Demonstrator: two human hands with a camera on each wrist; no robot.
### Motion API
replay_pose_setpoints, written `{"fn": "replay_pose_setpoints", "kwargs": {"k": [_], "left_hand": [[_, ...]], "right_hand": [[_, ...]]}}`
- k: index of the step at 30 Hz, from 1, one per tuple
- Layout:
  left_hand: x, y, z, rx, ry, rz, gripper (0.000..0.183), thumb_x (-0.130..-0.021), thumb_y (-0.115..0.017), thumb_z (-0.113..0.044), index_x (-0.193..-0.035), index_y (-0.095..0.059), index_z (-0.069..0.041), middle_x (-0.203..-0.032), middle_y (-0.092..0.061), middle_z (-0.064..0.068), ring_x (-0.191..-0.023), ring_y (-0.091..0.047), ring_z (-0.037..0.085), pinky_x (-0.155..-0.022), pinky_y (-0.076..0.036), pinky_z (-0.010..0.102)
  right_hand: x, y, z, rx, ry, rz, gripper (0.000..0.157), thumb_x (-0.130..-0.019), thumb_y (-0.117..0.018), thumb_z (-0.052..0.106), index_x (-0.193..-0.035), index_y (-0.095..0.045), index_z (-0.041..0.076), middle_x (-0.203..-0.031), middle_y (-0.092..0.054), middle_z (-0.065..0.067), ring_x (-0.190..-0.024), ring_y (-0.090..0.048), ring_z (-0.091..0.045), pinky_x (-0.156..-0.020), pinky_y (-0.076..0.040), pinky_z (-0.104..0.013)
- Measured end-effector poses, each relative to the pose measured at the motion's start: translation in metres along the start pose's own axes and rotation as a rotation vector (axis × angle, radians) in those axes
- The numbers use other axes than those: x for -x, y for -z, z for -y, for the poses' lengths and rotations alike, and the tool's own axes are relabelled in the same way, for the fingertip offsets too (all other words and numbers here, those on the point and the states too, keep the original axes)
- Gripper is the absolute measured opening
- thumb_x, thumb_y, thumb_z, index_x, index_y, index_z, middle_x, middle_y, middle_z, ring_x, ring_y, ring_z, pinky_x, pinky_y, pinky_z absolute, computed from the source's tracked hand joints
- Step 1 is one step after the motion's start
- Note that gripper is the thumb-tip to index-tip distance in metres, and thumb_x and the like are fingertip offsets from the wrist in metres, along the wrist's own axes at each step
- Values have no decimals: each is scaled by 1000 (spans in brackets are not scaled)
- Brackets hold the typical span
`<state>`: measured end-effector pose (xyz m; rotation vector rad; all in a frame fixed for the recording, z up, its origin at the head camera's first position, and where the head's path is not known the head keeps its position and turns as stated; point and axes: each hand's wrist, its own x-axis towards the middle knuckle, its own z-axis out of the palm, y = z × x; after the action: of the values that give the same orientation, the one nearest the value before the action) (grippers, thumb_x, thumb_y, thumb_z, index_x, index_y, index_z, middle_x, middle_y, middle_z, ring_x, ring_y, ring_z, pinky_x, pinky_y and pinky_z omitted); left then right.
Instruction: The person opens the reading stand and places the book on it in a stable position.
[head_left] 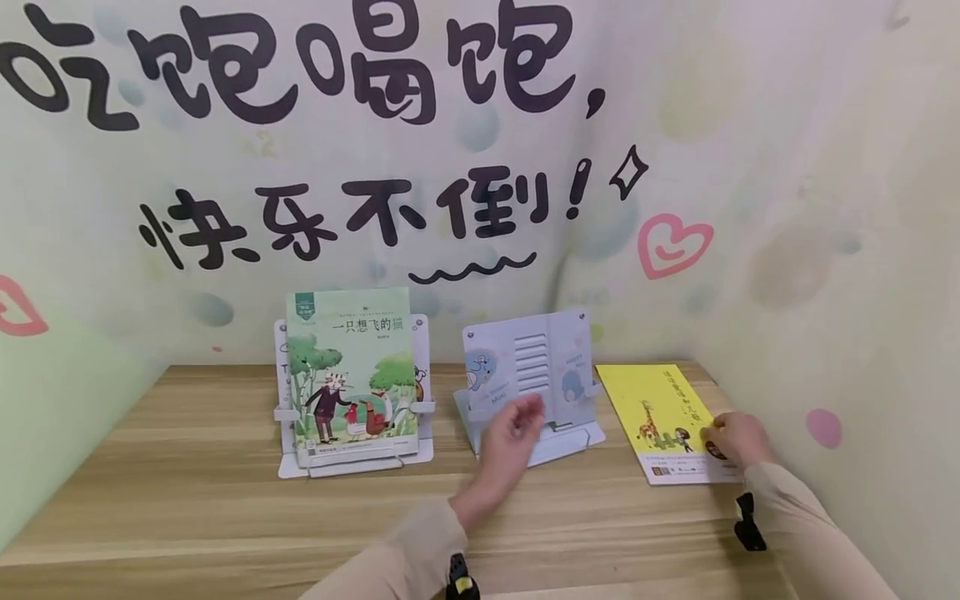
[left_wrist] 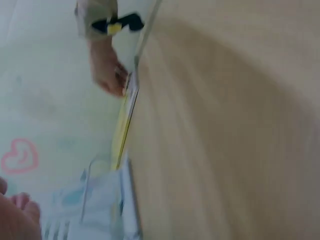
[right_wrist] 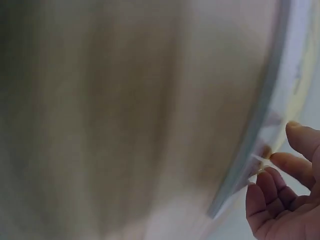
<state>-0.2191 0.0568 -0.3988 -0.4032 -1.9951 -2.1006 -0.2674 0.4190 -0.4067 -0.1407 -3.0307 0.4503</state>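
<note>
A yellow book [head_left: 660,412] with a giraffe and a child on its cover lies on the table at the right. My right hand [head_left: 738,439] is at that book's right edge; in the right wrist view the thumb and bent fingers [right_wrist: 287,167] stand apart beside the edge, and firm contact is unclear. In front of a pale blue book stand [head_left: 573,392] with slots and cartoon animals is my left hand [head_left: 510,446], its fingers loosely bent and holding nothing. Whether it touches the stand is not plain. The left wrist view is blurred.
Left of the pale blue stand, a green picture book [head_left: 352,375] with a cat on its cover leans upright on another book stand [head_left: 280,425]. All stand on a wooden table [head_left: 225,525]. Behind hangs a printed backdrop [head_left: 480,158], with walls at both sides.
</note>
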Motion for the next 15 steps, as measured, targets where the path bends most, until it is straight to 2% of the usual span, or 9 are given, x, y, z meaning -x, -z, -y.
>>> {"fn": "replay_pose_setpoints", "kwargs": {"k": [2,4,8,12,15], "left_hand": [[10,-13,5,18,110,98,28,-87,-61,-2,-114,-59,6,-109,-65,18,-97,-61,24,-82,-51,20],[17,-24,10,53,233,168,30,-88,-60,-2,-116,-57,9,-109,-64,19,-95,-61,20,-80,-51,22],[21,-39,21,177,438,203,35,-90,-57,-2,-122,-52,12,-114,-61,21,-94,-59,12,-82,-53,28],[20,-48,27,224,519,232,43,-89,-54,-3,-128,-47,13,-124,-56,23,-100,-57,13,-90,-51,33],[20,-52,30,239,548,265,48,-88,-52,-3,-132,-42,14,-131,-50,27,-109,-55,19,-96,-48,35]], "right_hand": [[1,-1,-3,65,44,18,35,-85,-60,11,-99,-59,-20,-97,-61,-35,-90,-56,-47,-80,-44,-54],[3,-2,-2,117,80,14,32,-85,-60,10,-97,-60,-19,-95,-62,-35,-90,-56,-48,-82,-44,-55],[7,-3,1,136,94,14,26,-86,-60,8,-93,-62,-17,-90,-63,-32,-83,-58,-43,-78,-46,-52],[15,-6,2,112,128,-14,19,-85,-60,5,-71,-61,-8,-65,-58,-15,-60,-52,-25,-58,-44,-37],[23,-13,1,164,204,-77,24,-84,-62,6,-61,-58,2,-57,-49,-3,-56,-42,-17,-53,-36,-32]]}}
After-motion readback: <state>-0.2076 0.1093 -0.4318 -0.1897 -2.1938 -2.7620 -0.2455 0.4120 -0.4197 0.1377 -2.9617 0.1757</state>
